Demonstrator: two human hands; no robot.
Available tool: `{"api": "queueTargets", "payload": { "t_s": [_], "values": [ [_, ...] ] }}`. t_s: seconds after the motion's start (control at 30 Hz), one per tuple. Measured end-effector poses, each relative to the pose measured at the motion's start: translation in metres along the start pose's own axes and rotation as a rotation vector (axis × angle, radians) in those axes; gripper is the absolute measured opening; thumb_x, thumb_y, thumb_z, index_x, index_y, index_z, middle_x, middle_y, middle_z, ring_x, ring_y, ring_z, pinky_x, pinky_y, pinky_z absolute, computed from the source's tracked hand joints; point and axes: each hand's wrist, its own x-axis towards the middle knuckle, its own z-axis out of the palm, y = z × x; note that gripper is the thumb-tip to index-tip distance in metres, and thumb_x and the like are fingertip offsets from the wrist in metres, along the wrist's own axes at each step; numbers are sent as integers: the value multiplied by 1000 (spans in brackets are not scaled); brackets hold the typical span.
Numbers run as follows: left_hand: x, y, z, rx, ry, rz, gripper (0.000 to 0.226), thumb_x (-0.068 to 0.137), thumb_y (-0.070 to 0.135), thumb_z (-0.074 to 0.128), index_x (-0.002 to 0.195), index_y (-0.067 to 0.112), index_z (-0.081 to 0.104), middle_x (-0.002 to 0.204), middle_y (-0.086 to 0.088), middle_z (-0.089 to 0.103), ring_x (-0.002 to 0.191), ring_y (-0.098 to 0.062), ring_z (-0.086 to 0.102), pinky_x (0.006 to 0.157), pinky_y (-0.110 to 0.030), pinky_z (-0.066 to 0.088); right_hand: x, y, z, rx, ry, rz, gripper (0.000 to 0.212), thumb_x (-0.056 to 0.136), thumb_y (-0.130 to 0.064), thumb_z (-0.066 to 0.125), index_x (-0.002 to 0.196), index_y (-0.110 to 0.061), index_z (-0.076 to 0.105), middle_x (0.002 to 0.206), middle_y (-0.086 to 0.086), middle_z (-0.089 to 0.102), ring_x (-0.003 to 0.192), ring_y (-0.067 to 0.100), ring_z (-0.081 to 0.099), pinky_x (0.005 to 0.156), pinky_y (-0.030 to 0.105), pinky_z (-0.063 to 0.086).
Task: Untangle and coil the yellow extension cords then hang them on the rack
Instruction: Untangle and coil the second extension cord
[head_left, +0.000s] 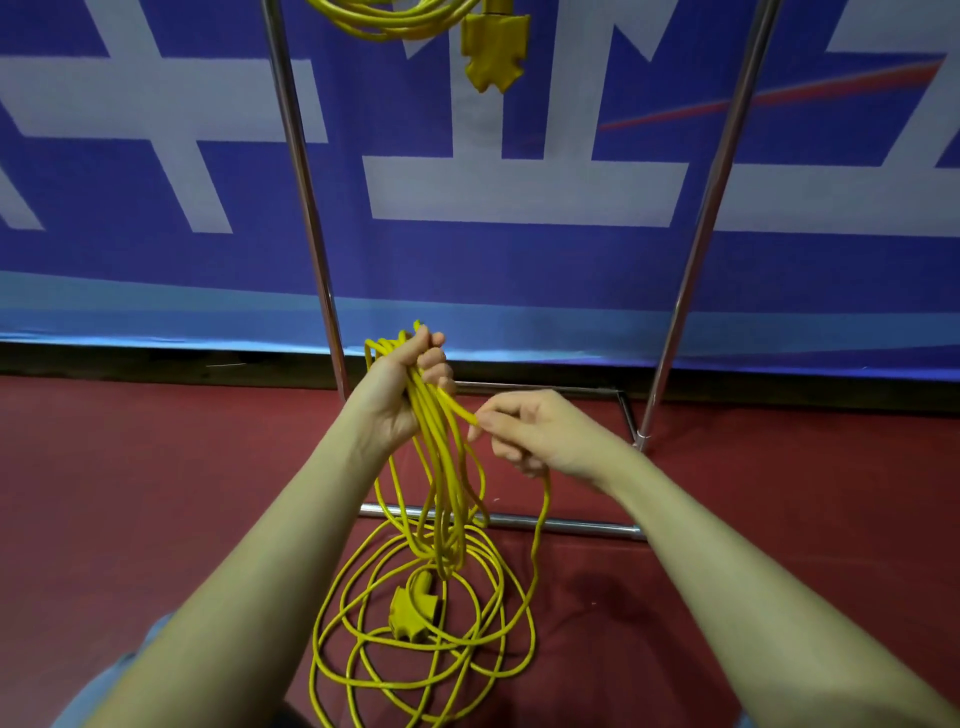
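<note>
My left hand grips a bunch of loops of a yellow extension cord that hang down toward the floor. My right hand pinches one strand of that cord just right of the bunch; the strand runs down under my wrist to the floor. The rest of the cord lies in loose rings on the red floor, with its yellow socket end in the middle. A second yellow cord, coiled, hangs from the metal rack at the top of the view, its socket dangling.
The rack's two chrome uprights rise on either side of my hands. Its base bars lie on the red floor just beyond the loose cord. A blue and white banner covers the wall behind.
</note>
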Motion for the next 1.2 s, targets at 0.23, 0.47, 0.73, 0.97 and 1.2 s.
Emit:
{"api": "queueTargets", "payload": {
  "t_s": [0.23, 0.47, 0.73, 0.97, 1.2],
  "values": [
    [0, 10, -9, -56, -170, -51, 21, 69, 22, 74, 64, 9, 58, 38, 7, 33, 26, -3, 31, 25, -15, 25, -8, 23, -15, -66, -81, 151, 24, 93, -21, 57, 73, -9, 61, 67, 11, 52, 58, 13, 51, 63, 23, 44],
    [-3, 17, -14, 163, -262, -66, 33, 59, 32, 87, 55, 15, 59, 31, 9, 31, 24, -3, 30, 27, -15, 27, -8, 38, -25, -108, -51, 137, 22, 92, -20, 58, 72, -11, 61, 68, 3, 55, 61, 7, 51, 65, 22, 40],
    [-7, 18, -5, 86, -212, 21, 22, 80, 24, 62, 64, 11, 68, 44, 8, 45, 30, 0, 34, 34, -15, 42, -5, 26, -20, -64, -57, 32, 23, 90, -24, 62, 70, -13, 69, 51, -5, 39, 49, 10, 31, 51, 27, 22],
    [-2, 15, -13, 57, -394, -58, 30, 59, 22, 90, 67, 9, 64, 33, 9, 30, 25, -2, 21, 25, -13, 27, -3, 34, -22, -128, 158, 88, 31, 91, -28, 62, 63, -14, 60, 46, -4, 39, 44, 11, 35, 50, 24, 35],
    [-10, 15, -1, 145, -140, 37, 34, 98, 26, 38, 72, 13, 55, 33, 8, 32, 35, -3, 45, 49, -19, 52, -5, 60, -31, -186, 251, 166, 33, 90, -31, 62, 62, -15, 59, 58, 2, 51, 52, 9, 46, 58, 22, 38]
  ]
}}
